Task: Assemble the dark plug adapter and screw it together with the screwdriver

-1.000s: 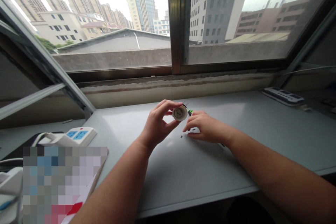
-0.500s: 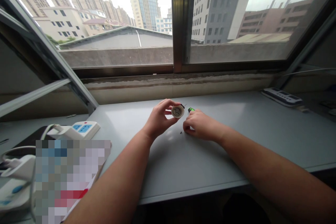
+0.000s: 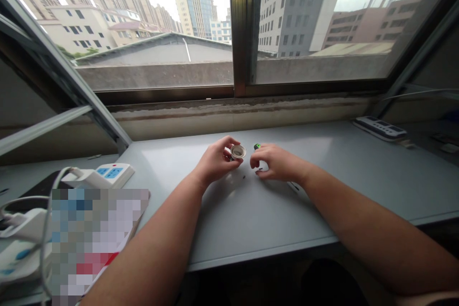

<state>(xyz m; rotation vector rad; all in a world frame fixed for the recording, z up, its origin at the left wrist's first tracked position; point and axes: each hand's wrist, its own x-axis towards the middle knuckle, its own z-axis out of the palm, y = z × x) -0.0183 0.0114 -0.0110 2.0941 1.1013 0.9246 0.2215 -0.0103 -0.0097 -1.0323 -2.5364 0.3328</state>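
My left hand (image 3: 218,160) has its fingers wrapped round a small round whitish socket-like piece (image 3: 238,152), its hollow opening facing up toward me. To the right, my right hand (image 3: 274,161) is curled just above the desk, thumb and fingertips a little apart. A tiny dark item (image 3: 260,169) shows at its fingertips; whether it is gripped is too small to tell. A green and black handle end (image 3: 257,146) sticks out behind this hand, and a thin dark-tipped shaft (image 3: 293,186) shows below the wrist. One tiny screw-like bit (image 3: 244,177) lies on the desk between the hands.
The grey desk (image 3: 258,229) runs below a window. At the left are a white power strip with blue sockets (image 3: 114,175), plugs with cables and a blurred-out flat item (image 3: 103,239). Another power strip (image 3: 380,128) lies at the far right.
The round piece has tilted so its opening faces more upward. My right hand has lifted slightly and its fingertips have spread, with a tiny dark item now showing there. The view has shifted slightly.
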